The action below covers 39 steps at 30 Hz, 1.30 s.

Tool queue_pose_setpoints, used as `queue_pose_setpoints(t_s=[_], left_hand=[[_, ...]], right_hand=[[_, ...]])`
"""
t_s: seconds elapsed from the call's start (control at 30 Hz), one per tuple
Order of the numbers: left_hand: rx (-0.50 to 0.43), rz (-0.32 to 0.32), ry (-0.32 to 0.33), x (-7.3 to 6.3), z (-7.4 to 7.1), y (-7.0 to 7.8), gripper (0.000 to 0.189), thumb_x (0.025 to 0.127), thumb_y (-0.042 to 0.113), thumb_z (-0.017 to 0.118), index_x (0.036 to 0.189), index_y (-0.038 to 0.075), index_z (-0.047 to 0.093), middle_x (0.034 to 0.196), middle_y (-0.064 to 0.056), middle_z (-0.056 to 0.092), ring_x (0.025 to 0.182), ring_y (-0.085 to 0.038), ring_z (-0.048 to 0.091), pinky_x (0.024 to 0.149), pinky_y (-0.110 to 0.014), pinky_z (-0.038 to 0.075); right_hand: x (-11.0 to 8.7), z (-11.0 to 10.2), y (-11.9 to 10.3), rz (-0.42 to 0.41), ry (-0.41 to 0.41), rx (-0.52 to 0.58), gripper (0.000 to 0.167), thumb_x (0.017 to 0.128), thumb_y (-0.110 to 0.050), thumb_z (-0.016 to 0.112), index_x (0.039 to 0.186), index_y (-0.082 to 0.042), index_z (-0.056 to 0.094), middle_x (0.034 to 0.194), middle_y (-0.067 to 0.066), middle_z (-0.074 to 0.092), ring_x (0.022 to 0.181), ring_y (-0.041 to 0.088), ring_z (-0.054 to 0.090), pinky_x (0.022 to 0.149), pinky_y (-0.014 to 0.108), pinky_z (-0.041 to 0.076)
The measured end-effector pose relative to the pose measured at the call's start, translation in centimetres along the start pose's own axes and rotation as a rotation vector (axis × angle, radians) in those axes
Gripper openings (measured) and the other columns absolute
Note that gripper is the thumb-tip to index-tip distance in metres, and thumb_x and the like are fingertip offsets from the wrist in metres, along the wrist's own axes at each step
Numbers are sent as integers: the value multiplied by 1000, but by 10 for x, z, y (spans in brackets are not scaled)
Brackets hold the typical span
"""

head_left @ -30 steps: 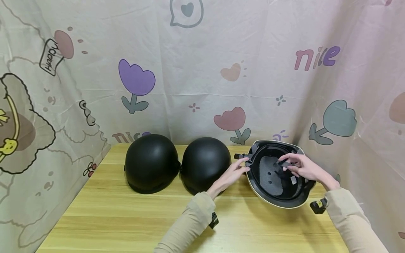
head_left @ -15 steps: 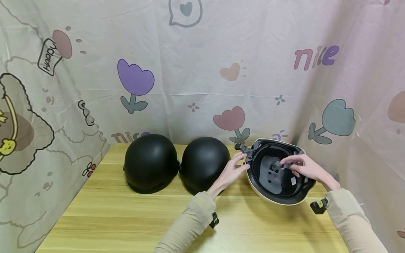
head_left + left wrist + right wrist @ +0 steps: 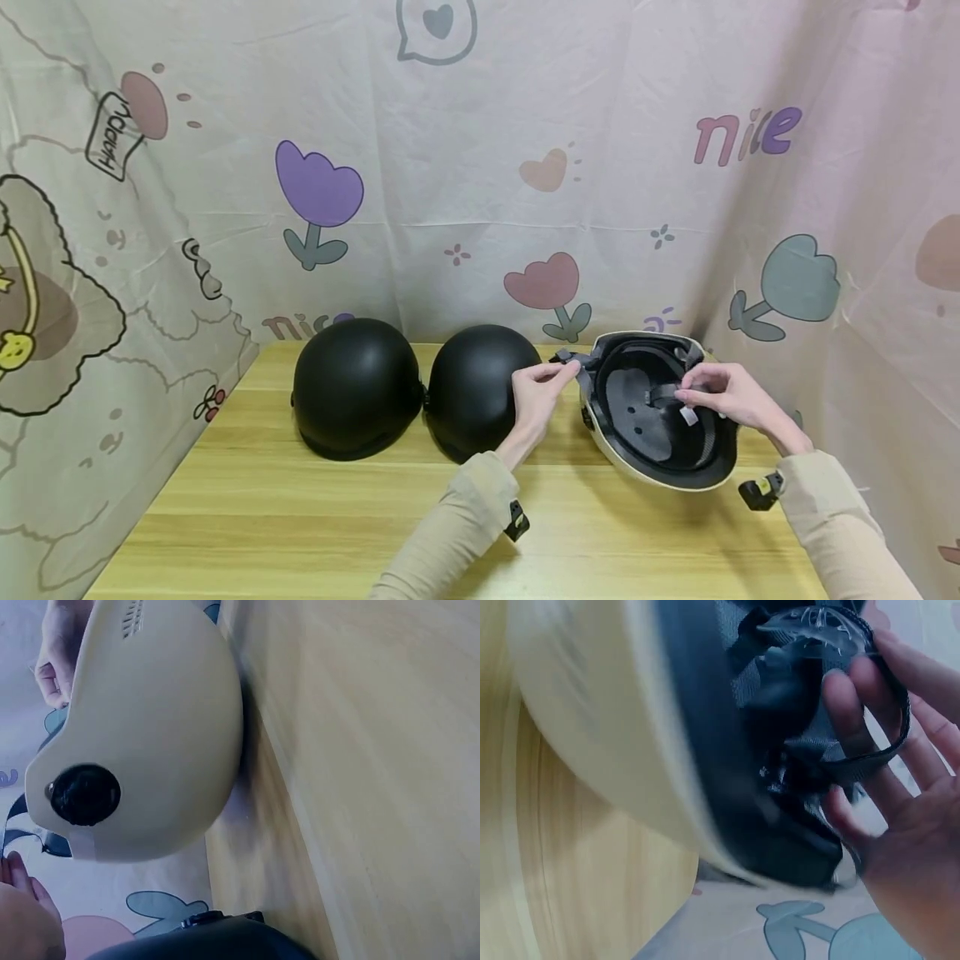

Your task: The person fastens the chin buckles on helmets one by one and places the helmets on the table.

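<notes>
A cream helmet with a black padded inside lies upturned at the right of the table, its opening tilted toward the head camera. My left hand is at its left rim, thumb and fingers pinching a dark chin strap. Over the opening, my right hand pinches another dark strap between thumb and fingers. That strap loops across the fingers of the right hand in the right wrist view. A round black knob sits on the shell's side in the left wrist view.
Two black helmets, a left one and a right one, stand dome up side by side to the left. The wooden table ends against a printed cloth behind. My left forearm crosses before the right black helmet.
My left hand has drawn its fingers in and pinches the chin strap at the left rim. The cream helmet has turned slightly, and my right hand has shifted a little right with its strap.
</notes>
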<state>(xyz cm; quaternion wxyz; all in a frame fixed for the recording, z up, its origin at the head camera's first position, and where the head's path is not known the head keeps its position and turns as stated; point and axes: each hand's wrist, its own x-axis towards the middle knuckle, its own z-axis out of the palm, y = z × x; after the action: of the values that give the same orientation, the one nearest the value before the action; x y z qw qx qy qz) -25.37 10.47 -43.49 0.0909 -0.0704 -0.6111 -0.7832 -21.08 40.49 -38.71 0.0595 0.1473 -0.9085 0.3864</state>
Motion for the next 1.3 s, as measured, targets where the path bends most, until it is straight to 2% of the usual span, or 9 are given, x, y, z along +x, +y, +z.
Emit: queue_pose_setpoints(t_s=[0.13,0.3,0.53,0.67,0.8,0.93,1.1,1.2,1.3], left_hand=[[-110,-6,25,2,2,1,26,76,8,87,92,-5,71,80,-5,75,68,-5,67,64,-17,53],[-136,-28,-10,4,0,1,34,77,-1,83,104,-6,63,100,-17,74,69,-7,65,64,-17,52],[-137,-8,-114,6,-4,4,47,82,-5,73,122,3,51,123,-23,70,66,-8,59,63,-18,47],[-122,3,-167,5,-3,7,60,84,-8,65,135,14,44,127,-20,69,67,-9,58,61,-19,45],[-159,-24,-232,6,1,10,56,88,-12,53,140,9,52,122,-19,63,82,-13,61,68,-30,61],[-142,-52,-309,6,3,13,37,90,-8,44,123,-6,61,114,-16,59,88,-13,58,71,-32,61],[12,110,-400,2,8,19,22,88,-2,42,99,-14,56,112,-29,60,97,-13,56,89,-20,46],[90,204,-471,-1,11,20,24,90,5,37,97,-12,53,115,-30,59,111,-21,53,104,-22,37],[192,255,-526,-5,13,20,33,95,14,32,99,-9,55,115,-26,61,115,-28,51,105,-25,34]], right_hand=[[-2,-4,6,-30,72,30,23,87,0,74,106,6,63,78,-16,72,69,-2,64,65,14,48],[-6,-10,8,56,68,47,35,92,-5,71,121,11,59,76,-15,69,60,5,60,53,23,47],[-10,-11,13,82,24,154,9,97,-2,63,106,-2,62,77,-14,66,55,5,56,49,24,46],[-10,-10,14,39,-12,231,13,98,0,59,99,-12,60,71,-11,60,57,5,56,51,25,45],[-8,-10,15,-35,-44,316,14,97,6,51,97,-7,56,74,-10,66,58,7,55,52,25,45],[-9,-11,16,-104,-90,399,16,99,9,43,97,-3,52,81,-6,74,57,10,56,51,27,45],[-8,-14,15,-118,-158,425,16,100,10,35,95,2,48,77,-1,75,50,19,53,46,35,42],[-7,-14,13,-93,-202,513,21,95,12,32,92,0,48,73,-1,74,46,26,42,44,41,31],[-5,-13,13,-75,-230,599,30,90,13,27,89,-7,48,67,-5,67,46,31,26,45,43,20]])
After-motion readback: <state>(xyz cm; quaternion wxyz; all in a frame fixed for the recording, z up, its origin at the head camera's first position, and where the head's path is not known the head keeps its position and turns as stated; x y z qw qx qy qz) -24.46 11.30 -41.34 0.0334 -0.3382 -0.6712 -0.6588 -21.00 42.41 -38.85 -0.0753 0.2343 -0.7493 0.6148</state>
